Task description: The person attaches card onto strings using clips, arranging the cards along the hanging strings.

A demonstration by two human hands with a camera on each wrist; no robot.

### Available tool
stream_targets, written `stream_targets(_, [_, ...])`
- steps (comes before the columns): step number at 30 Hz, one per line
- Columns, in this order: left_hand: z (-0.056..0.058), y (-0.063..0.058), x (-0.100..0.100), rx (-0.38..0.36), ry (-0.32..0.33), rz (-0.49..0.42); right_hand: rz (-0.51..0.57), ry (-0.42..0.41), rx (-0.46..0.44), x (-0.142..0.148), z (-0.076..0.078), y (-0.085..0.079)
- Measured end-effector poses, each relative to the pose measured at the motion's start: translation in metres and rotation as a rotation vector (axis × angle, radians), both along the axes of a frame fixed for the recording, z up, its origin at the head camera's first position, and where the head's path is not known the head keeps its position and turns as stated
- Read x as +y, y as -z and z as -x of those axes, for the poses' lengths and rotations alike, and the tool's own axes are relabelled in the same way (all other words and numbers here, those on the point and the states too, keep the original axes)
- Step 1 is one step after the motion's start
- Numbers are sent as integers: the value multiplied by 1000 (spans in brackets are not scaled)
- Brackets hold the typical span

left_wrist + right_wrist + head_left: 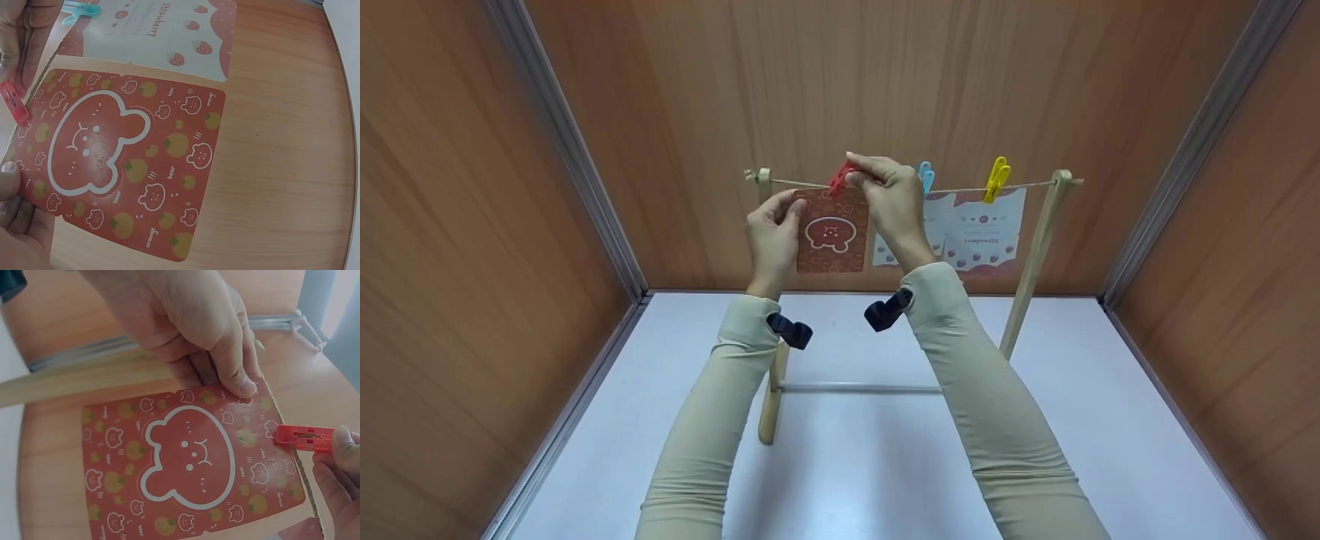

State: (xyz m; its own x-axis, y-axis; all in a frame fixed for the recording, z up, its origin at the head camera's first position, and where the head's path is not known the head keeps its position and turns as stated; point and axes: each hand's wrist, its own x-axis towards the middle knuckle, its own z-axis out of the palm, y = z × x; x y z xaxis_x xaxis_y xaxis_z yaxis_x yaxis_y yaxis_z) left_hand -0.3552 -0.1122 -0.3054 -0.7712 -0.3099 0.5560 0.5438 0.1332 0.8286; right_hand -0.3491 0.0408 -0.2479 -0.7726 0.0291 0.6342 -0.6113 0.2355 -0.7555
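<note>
A red card with a white-outlined bear [831, 251] hangs upside down along a thin rope [799, 184]. My left hand [775, 238] pinches its upper left corner between thumb and fingers. Over the card's top edge, my right hand [896, 206] pinches a red clothespin [838, 180] by its handle end. In the right wrist view the nose of this clothespin [304, 437] overlaps rope and card edge. Close beyond the right hand, a blue clothespin [927, 180] sits on the rope, partly covered by that hand.
Two white strawberry-print cards, a right one [982, 236] and a partly covered left one [887, 253], hang on the rope. A yellow clothespin [997, 180] clips the right one. Wooden posts, including the right post [1039, 255], carry the rope. Wood-grain panels [885, 82] surround the white tabletop [855, 465].
</note>
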Motion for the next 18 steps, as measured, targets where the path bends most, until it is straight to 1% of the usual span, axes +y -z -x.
stream_targets(5, [0,-1,1,15,-21,3,-87,30,17,-1,0,-1])
stream_targets(11, [0,0,1,15,-20,16,-154,52,53,-4,1,1])
stream_targets(14, [0,0,1,21,-21,20,-173,54,65,-6,2,2])
stream_targets(18, [1,0,1,23,-23,19,-196,34,61,-7,2,2])
